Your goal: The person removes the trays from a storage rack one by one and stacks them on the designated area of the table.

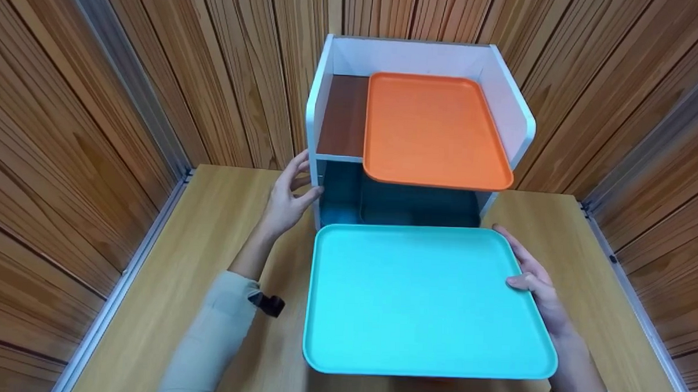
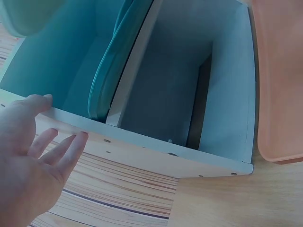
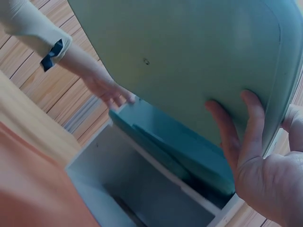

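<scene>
Nearest, the right hand [image 1: 535,278] is grasping the turquoise tray [image 1: 426,300] at three o'clock; the left hand [image 1: 288,197], released, is touching the white shelf [image 1: 317,111].

Wooden table [image 1: 218,284] carries a white shelf unit [image 1: 329,102] (orange tray [image 1: 432,129] seemingly atop).

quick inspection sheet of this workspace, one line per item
surface: light wooden table, bare where it shows.
job's things: turquoise tray held level in front of the white shelf unit; orange tray lies on the top shelf, overhanging its front edge; another teal tray sits in the lower compartment.
clutter: nothing seen.
grips: right hand holds the turquoise tray's right edge, thumb on top, fingers under; left hand rests with straight fingers on the shelf unit's left front edge.
cables: nothing seen.
surroundings: wood-panelled walls on three sides.
</scene>
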The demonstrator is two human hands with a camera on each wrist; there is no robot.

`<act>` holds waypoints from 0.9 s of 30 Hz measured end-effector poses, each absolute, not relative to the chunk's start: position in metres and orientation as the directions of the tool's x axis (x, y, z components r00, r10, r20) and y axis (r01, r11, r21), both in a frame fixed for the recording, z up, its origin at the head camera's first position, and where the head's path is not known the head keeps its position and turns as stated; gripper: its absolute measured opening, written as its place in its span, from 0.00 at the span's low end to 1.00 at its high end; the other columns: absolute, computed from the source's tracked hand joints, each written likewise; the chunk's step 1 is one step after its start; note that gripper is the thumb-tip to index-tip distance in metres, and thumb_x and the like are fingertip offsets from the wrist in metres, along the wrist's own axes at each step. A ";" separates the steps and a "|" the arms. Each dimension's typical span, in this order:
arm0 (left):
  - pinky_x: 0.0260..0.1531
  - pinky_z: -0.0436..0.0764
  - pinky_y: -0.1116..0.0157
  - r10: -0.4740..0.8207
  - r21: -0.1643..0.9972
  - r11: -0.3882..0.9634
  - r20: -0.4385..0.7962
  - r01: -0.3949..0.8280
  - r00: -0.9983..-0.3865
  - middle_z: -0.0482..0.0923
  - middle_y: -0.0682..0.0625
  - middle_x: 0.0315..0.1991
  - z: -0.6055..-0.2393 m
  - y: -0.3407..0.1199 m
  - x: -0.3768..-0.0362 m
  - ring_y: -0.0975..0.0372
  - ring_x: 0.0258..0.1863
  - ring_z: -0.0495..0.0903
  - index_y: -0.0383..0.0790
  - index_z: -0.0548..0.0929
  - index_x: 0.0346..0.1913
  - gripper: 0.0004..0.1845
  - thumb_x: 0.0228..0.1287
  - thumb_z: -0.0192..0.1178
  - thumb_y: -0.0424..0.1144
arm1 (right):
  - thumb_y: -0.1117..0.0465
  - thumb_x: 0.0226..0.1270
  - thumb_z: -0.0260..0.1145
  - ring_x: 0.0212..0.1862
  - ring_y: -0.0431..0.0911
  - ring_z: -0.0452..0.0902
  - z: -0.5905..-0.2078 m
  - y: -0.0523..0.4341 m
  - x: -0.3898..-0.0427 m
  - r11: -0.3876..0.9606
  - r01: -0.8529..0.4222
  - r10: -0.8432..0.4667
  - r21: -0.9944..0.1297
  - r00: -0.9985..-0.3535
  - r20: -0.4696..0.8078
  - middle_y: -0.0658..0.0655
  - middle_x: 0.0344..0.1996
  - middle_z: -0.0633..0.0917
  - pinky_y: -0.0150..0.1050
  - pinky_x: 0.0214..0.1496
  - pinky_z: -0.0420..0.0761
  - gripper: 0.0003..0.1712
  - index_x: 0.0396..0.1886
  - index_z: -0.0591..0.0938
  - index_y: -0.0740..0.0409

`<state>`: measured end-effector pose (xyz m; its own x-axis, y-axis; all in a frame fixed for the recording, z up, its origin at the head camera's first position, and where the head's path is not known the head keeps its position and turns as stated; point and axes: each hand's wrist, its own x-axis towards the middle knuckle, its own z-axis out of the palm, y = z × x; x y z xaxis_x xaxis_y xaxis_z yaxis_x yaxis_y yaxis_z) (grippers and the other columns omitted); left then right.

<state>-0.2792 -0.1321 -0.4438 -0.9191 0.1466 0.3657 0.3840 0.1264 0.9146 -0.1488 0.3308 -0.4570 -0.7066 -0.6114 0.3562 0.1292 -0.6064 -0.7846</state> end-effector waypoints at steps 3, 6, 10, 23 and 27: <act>0.72 0.86 0.35 0.148 0.913 0.128 0.367 0.386 -0.918 0.73 0.35 0.81 -0.443 -0.132 -0.278 0.37 0.77 0.81 0.41 0.62 0.89 0.39 0.83 0.63 0.32 | 0.72 0.86 0.29 0.84 0.51 0.75 -0.464 0.335 -0.151 -0.623 0.141 -0.607 -0.769 -0.707 0.362 0.52 0.87 0.71 0.49 0.84 0.80 0.42 0.94 0.56 0.47; 0.72 0.86 0.36 0.144 0.911 0.141 0.368 0.387 -0.919 0.74 0.36 0.81 -0.442 -0.132 -0.278 0.37 0.77 0.82 0.42 0.62 0.90 0.39 0.83 0.64 0.32 | 0.72 0.87 0.31 0.83 0.49 0.77 -0.469 0.338 -0.153 -0.601 0.124 -0.590 -0.789 -0.735 0.334 0.50 0.86 0.73 0.47 0.83 0.82 0.41 0.93 0.59 0.45; 0.72 0.86 0.36 0.139 0.911 0.153 0.365 0.384 -0.921 0.75 0.36 0.80 -0.442 -0.132 -0.278 0.37 0.77 0.82 0.43 0.62 0.90 0.39 0.83 0.64 0.32 | 0.72 0.87 0.32 0.82 0.48 0.78 -0.475 0.341 -0.154 -0.576 0.089 -0.570 -0.813 -0.757 0.321 0.49 0.85 0.74 0.46 0.82 0.82 0.41 0.93 0.59 0.45; 0.73 0.86 0.38 0.140 0.916 0.160 0.348 0.368 -0.927 0.74 0.38 0.81 -0.441 -0.131 -0.277 0.39 0.78 0.82 0.45 0.62 0.90 0.39 0.84 0.64 0.34 | 0.75 0.85 0.30 0.84 0.49 0.75 -0.491 0.334 -0.150 -0.614 0.207 -0.638 -0.762 -0.699 0.324 0.52 0.87 0.71 0.47 0.85 0.80 0.43 0.94 0.57 0.47; 0.73 0.86 0.38 0.133 0.915 0.170 0.346 0.366 -0.929 0.75 0.38 0.81 -0.442 -0.132 -0.276 0.40 0.77 0.82 0.45 0.62 0.90 0.38 0.84 0.64 0.34 | 0.74 0.85 0.31 0.83 0.46 0.75 -0.499 0.333 -0.146 -0.555 0.172 -0.632 -0.814 -0.723 0.279 0.47 0.86 0.72 0.44 0.85 0.79 0.43 0.93 0.58 0.43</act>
<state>-0.2762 -0.1317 -0.4417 -0.9286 0.1329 0.3465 0.3658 0.1699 0.9151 -0.1464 0.3329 -0.4987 -0.7232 -0.6319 0.2787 0.1718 -0.5554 -0.8136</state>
